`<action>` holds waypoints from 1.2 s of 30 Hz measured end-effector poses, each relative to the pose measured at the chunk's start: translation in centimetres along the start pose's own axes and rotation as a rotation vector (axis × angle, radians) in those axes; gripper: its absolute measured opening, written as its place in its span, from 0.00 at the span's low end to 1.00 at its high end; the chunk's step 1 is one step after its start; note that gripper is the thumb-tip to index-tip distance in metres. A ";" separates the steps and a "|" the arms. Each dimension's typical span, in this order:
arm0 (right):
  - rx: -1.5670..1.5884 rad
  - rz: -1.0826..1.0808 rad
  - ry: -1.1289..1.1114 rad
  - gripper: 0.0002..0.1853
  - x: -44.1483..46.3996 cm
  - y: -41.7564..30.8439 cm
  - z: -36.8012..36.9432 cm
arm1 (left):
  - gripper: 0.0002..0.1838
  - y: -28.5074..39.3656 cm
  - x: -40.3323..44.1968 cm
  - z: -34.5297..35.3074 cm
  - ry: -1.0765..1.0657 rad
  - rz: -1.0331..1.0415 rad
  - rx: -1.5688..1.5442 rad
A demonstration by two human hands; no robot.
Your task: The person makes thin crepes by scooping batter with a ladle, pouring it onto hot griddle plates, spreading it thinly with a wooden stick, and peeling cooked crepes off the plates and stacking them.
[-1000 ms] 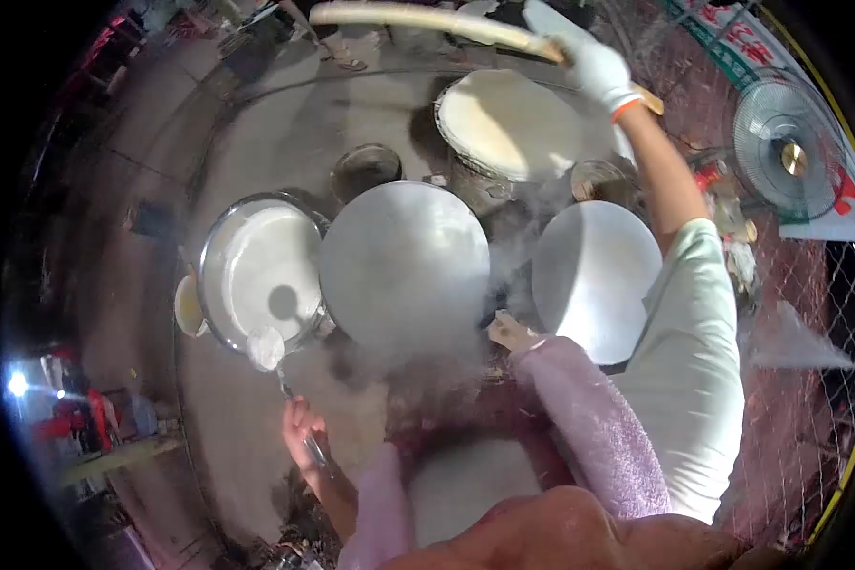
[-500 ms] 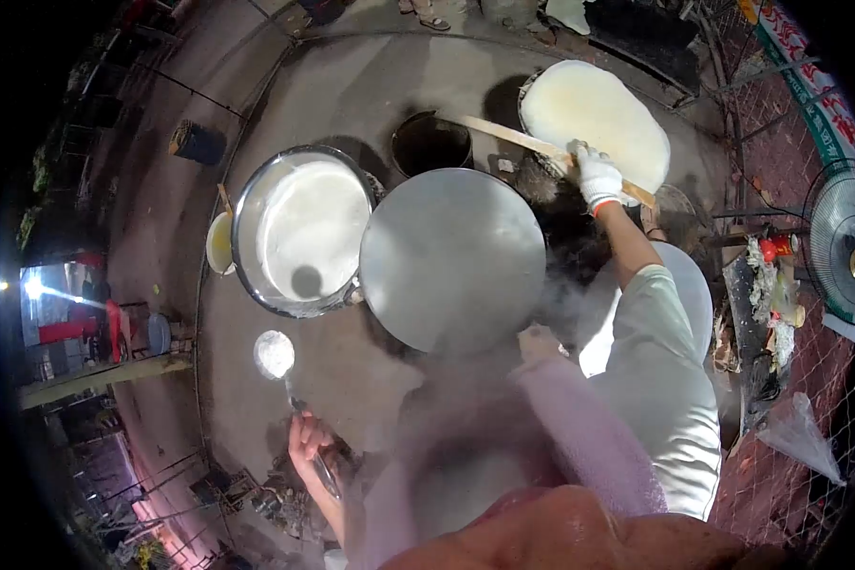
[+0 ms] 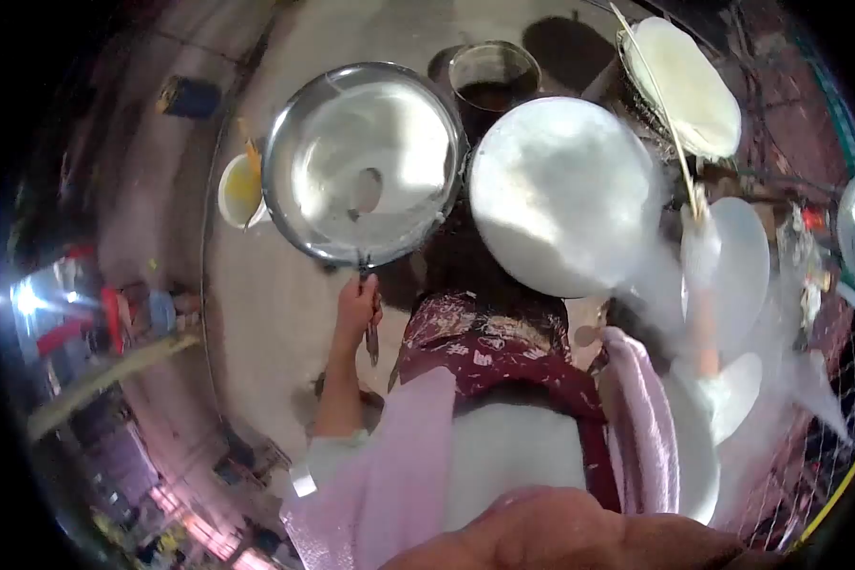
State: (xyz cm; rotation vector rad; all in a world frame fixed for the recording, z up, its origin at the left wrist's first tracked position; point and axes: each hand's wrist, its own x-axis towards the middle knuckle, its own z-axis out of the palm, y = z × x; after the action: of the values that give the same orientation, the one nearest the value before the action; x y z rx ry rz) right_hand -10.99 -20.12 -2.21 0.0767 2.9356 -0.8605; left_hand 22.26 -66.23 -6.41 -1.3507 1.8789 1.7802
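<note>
The left hand (image 3: 356, 309) grips a ladle (image 3: 363, 261) that reaches over the near rim of a metal basin (image 3: 304, 245) of white liquid. The right hand (image 3: 701, 252), gloved and blurred, is closed on a long stick (image 3: 676, 142) pointing away. Between them sits a round griddle (image 3: 560, 209), steam drifting at its right; a bucket (image 3: 494, 76) stands beyond.

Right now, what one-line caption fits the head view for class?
Left hand holding a ladle at a shiny basin's rim, gloved right hand gripping a long stick amid steam.
</note>
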 end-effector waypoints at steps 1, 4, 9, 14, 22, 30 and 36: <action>0.219 -0.279 0.160 0.24 -2.7 4.4 1.4 | 0.13 -2.7 3.6 0.6 0.071 0.289 0.492; 0.072 -0.089 -0.086 0.25 -13.6 1.5 1.0 | 0.06 -0.9 12.1 0.3 -0.048 0.603 1.140; 0.483 0.287 -0.059 0.28 -28.1 1.0 8.2 | 0.13 4.6 24.9 6.1 -0.063 0.604 1.153; 0.484 0.449 -0.008 0.28 -35.0 -1.5 10.6 | 0.17 3.2 30.5 5.4 -0.233 0.706 1.302; 0.640 0.485 -0.269 0.29 -40.4 -3.8 16.0 | 0.22 -7.2 22.2 1.3 -0.626 -0.073 0.267; 0.413 0.450 -0.719 0.21 -47.1 -3.5 24.0 | 0.22 -15.4 10.9 2.9 -0.934 -0.383 -0.844; 0.388 0.422 -0.832 0.21 -47.7 -5.4 16.0 | 0.16 -10.1 1.6 0.3 -0.958 -0.334 -1.087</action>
State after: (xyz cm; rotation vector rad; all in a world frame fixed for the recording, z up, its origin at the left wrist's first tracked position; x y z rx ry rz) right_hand 37.09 -34.49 -8.37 0.2730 1.8749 -1.0431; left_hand 28.56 -65.16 -14.43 -0.6247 0.1458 2.6095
